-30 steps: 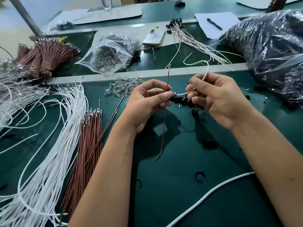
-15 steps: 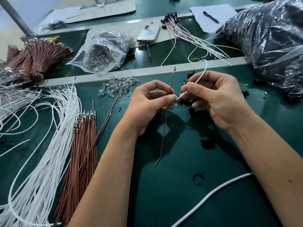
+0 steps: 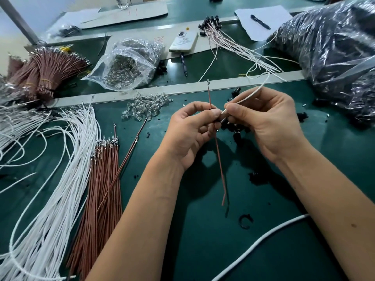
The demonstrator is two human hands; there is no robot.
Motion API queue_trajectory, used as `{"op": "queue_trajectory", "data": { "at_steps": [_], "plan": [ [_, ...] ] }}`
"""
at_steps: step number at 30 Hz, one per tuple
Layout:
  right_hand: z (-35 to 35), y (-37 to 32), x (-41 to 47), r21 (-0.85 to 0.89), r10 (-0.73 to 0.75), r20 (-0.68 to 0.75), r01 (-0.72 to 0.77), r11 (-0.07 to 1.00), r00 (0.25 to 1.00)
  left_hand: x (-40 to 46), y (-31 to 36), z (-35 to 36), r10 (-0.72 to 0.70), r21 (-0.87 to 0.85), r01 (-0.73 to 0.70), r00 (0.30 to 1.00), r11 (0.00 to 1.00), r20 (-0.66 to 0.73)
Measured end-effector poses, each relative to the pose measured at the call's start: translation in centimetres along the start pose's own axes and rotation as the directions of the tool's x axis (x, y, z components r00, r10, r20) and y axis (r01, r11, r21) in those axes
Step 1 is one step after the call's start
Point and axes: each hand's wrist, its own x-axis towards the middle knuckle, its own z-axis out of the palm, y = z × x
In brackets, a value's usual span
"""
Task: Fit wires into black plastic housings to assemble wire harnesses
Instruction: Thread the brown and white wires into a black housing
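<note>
Right now the left hand is pinching a brown wire upright between thumb and fingers over the middle of the green table, its metal terminal pointing up and its tail hanging down. The right hand is pinching a white wire and pointing its tip at a black housing held between the two hands; how far the tip is seated cannot be told. Loose black housings are lying just beyond the fingers. Toward the left edge, a flat row of brown wires is lying beside a sweeping bundle of white wires, and a small pile of clear LEDs is sitting near a pale strip crossing the table. Past that strip, a clear bag, a phone, finished harnesses and a sheet of paper with a pen are resting; a large dark plastic bag is filling the far right corner.
</note>
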Motion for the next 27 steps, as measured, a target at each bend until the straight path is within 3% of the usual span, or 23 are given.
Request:
{"op": "queue_trajectory", "data": {
  "at_steps": [6,9,12,15,21,27],
  "plan": [
    [0.4,0.5,-0.2,-0.118,-0.152,-0.124,0.137,0.984,0.981,-0.1,-0.7,1.4,0.012,-0.122,-0.022,0.997,0.992,-0.075],
    [0.4,0.4,-0.1,-0.123,-0.157,-0.155,0.139,0.983,0.975,-0.1,-1.1,1.4,0.170,0.073,-0.161,0.977,0.984,-0.127],
    [0.3,0.4,0.0,-0.060,-0.106,-0.165,0.097,0.993,0.981,0.1,-1.2,1.0,0.386,0.353,-0.330,0.917,0.875,-0.102],
    [0.2,0.5,0.0,0.017,-0.020,-0.152,0.023,1.000,0.988,0.1,-1.2,0.6,0.484,0.428,-0.411,0.872,0.805,-0.074],
    [0.2,0.5,0.1,0.072,0.032,-0.102,-0.025,0.997,0.994,-0.2,-0.9,0.4,0.503,0.433,-0.463,0.864,0.774,0.025],
    [0.2,0.7,0.0,0.023,0.003,-0.135,0.000,1.000,0.991,-0.2,-1.0,0.8,0.475,0.412,-0.420,0.879,0.808,-0.034]
  ]
}}
